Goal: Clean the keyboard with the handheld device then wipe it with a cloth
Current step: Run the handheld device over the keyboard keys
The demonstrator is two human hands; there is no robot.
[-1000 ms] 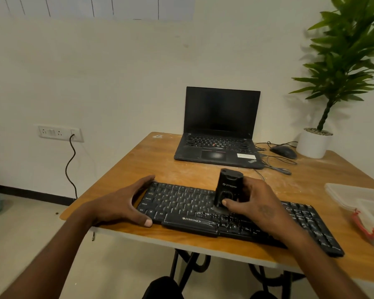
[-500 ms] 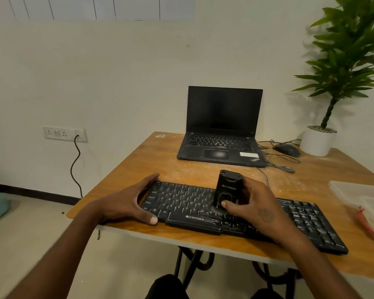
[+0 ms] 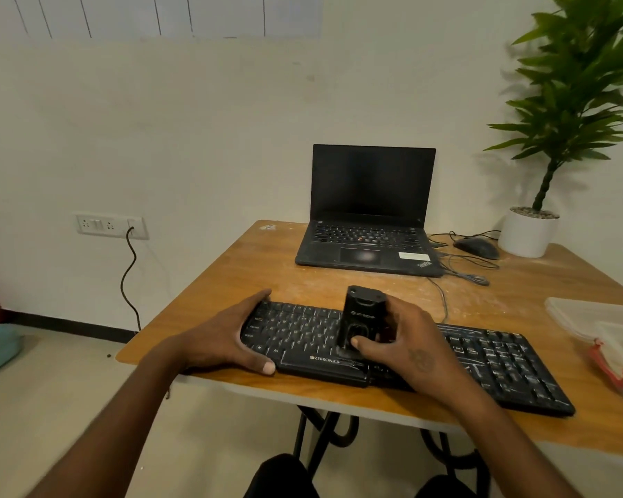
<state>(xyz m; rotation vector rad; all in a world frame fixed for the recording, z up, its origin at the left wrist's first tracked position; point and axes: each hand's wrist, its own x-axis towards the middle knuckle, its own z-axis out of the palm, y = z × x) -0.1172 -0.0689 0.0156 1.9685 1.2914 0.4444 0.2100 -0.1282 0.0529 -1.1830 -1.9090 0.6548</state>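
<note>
A black keyboard [image 3: 490,361] lies along the near edge of the wooden table [image 3: 252,267], its right half streaked with white dust. My right hand [image 3: 407,346] grips a black handheld device [image 3: 362,316], standing upright with its lower end on the keys near the keyboard's middle. My thumb rests on the device's front. My left hand [image 3: 227,336] clasps the keyboard's left end, thumb on the near edge, fingers over the far edge. No cloth can be made out.
An open black laptop [image 3: 369,217] sits at the back of the table, with a mouse [image 3: 477,247] and cables to its right. A potted plant [image 3: 529,231] stands at the back right. Clear plastic containers [image 3: 605,336] sit at the right edge.
The device and my right hand have shifted slightly left along the keys. My left hand keeps its hold on the keyboard's left end. The camera view has drifted a little.
</note>
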